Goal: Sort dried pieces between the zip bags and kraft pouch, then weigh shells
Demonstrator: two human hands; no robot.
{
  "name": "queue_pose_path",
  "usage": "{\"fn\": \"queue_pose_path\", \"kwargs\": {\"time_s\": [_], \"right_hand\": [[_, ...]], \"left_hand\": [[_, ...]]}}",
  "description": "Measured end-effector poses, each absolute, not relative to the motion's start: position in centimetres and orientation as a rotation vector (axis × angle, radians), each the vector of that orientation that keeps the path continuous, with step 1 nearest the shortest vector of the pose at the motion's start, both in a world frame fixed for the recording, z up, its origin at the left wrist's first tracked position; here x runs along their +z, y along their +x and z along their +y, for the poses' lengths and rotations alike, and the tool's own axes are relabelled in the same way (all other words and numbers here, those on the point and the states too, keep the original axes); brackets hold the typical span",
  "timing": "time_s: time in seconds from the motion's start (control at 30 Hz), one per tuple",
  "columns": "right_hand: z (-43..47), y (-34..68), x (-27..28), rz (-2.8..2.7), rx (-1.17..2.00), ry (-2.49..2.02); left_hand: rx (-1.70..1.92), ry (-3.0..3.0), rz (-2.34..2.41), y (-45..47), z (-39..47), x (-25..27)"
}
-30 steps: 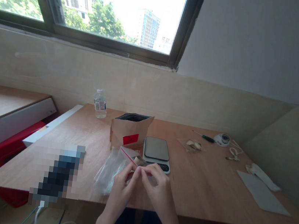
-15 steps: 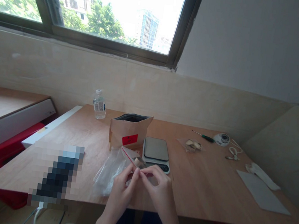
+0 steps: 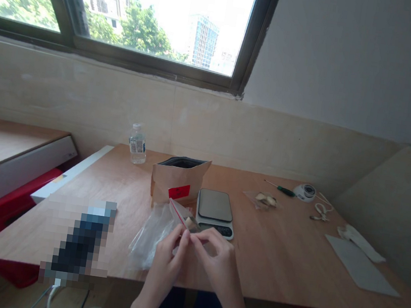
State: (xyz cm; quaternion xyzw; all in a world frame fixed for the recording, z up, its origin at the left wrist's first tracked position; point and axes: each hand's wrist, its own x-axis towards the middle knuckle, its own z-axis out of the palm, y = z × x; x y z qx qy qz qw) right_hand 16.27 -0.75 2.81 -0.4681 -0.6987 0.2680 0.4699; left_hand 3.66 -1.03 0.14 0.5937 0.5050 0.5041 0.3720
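The person's left hand (image 3: pixel 169 249) and right hand (image 3: pixel 218 250) are together, fingertips meeting, and both are pinched on a small clear plastic bag (image 3: pixel 176 208) with a thin red strip along its mouth. This bag is held tilted above the near edge of a light brown wooden table (image 3: pixel 273 270), in front of the kraft bag and by the scale's near left corner; pale tan pieces (image 3: pixel 190 223) show inside it, partly hidden by the fingers. Just left of the hands lies a loose pile of flat, clear plastic bags (image 3: pixel 145 240). Behind the pile, an upright brown kraft-paper bag (image 3: pixel 179 177) with a dark lining and a red label stands with its mouth open. Just right of it sits a white digital scale (image 3: pixel 216 205) with a square metal plate and a dark front panel. Farther right lies another clear bag (image 3: pixel 266 200) with pale pieces in it, then a screwdriver (image 3: pixel 286 191) with a green and black handle, touching or nearly touching a white dome camera (image 3: pixel 304 192) with a coiled white cable (image 3: pixel 321 211). Near the table's right side rest a flat whitish sheet (image 3: pixel 360 267) and a white folded item (image 3: pixel 361 242). At the left, a dark pixelated object (image 3: pixel 78 240) lies near the front edge, and a clear plastic bottle (image 3: pixel 137 146) with a label stands at the back.
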Motion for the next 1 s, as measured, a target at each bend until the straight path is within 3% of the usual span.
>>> {"fn": "queue_pose_path", "kwargs": {"time_s": [1.0], "right_hand": [[-0.4,16.07,2.18,-1.681,0.674,-1.187]], "left_hand": [[1.304,1.454,1.276,3.84,-0.77,-0.55]]}}
